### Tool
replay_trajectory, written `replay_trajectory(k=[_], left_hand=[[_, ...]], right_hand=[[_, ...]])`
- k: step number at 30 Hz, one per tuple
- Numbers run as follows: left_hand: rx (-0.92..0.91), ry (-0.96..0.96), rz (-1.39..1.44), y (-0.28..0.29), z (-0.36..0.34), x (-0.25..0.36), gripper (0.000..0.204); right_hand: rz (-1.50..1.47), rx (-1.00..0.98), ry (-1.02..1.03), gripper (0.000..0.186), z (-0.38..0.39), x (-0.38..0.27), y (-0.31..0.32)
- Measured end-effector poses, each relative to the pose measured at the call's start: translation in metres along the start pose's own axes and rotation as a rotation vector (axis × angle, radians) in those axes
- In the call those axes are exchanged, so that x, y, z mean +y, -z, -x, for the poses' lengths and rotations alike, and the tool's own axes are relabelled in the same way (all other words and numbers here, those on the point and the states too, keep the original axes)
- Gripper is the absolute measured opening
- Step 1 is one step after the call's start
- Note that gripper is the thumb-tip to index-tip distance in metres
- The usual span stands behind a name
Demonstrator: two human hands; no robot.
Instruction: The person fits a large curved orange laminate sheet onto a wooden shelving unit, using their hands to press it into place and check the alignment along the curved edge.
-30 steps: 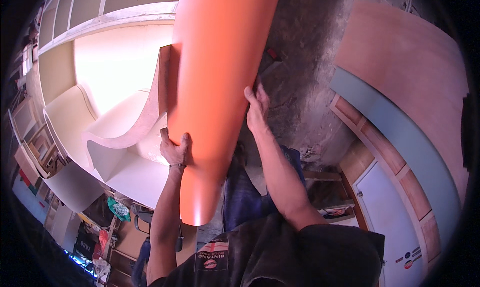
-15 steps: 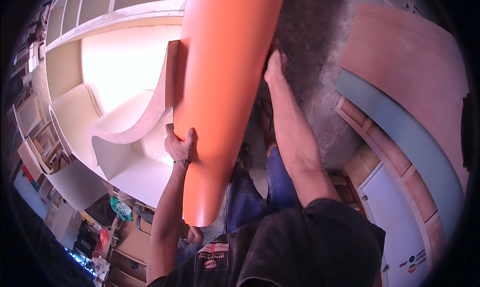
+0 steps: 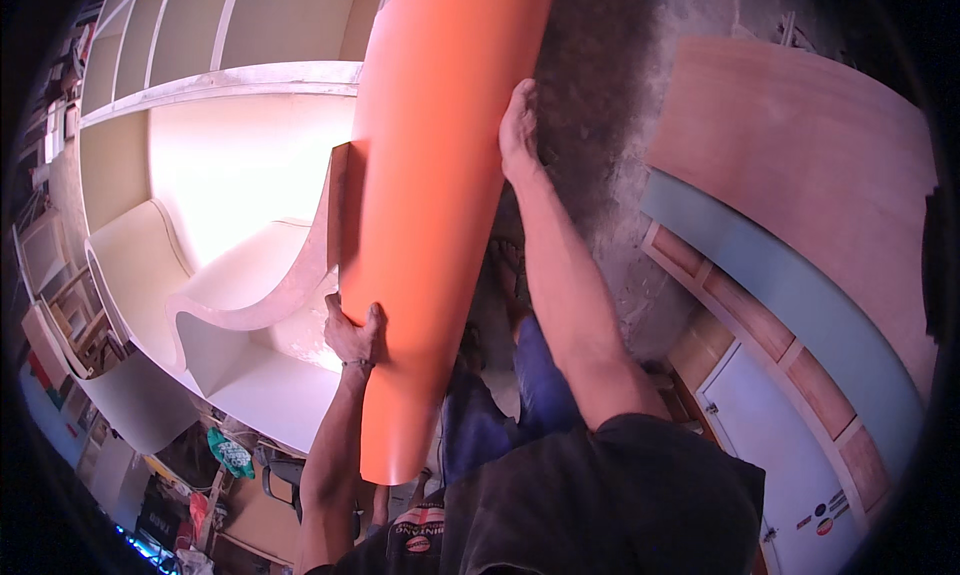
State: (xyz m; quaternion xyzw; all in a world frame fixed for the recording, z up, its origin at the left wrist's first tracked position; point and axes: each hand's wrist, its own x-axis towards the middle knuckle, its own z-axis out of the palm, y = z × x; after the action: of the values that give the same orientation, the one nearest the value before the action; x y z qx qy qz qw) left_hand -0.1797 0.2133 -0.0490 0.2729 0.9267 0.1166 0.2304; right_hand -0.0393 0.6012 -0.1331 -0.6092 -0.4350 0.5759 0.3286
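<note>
A long, smooth orange panel (image 3: pixel 430 225), seemingly bowed along its length, stretches from near my body up past the top edge of the view. My left hand (image 3: pixel 350 337) is closed on its left edge toward the near end, thumb lying on the orange face and a thin band round the wrist. Farther up, my right hand (image 3: pixel 519 130) clasps the right edge, its fingertips partly hidden behind it. Close by on the left, a brown wooden edge (image 3: pixel 340 200) runs alongside the panel, next to a white wavy furniture piece (image 3: pixel 250 320).
On the left stands a large pale frame (image 3: pixel 230 83) with compartments. To the right are a reddish-brown board (image 3: pixel 790 135), a grey-green curved strip (image 3: pixel 780 265) and a white door-like panel (image 3: pixel 770 415). Dark, stained floor (image 3: pixel 590 105) lies beyond my right hand. A green bag (image 3: pixel 231 453) is at lower left.
My right hand has shifted farther along the panel's right edge, and more of it shows. The left hand keeps its hold. The view has shifted, with the panel and furniture lower in it.
</note>
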Motion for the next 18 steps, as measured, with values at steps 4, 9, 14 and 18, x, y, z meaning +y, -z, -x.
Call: replay_trajectory(k=[4,9,14,18], left_hand=[[0.019,-0.042,-0.003,-0.001,0.001,-0.004,0.069],[0.002,-0.003,0.012,0.0,0.001,-0.011,0.075],[0.062,-0.032,0.088,-0.002,-0.001,-0.005,0.08],[0.036,-0.033,0.156,-0.007,-0.001,-0.001,0.08]], right_hand=[[-0.133,-0.116,-0.435,0.096,-0.02,0.001,0.015],[-0.238,-0.066,-0.461,0.099,-0.042,0.019,0.013],[-0.458,-0.241,-0.418,0.08,-0.086,0.049,0.018],[-0.283,-0.177,-0.056,0.084,-0.086,0.053,0.027]])
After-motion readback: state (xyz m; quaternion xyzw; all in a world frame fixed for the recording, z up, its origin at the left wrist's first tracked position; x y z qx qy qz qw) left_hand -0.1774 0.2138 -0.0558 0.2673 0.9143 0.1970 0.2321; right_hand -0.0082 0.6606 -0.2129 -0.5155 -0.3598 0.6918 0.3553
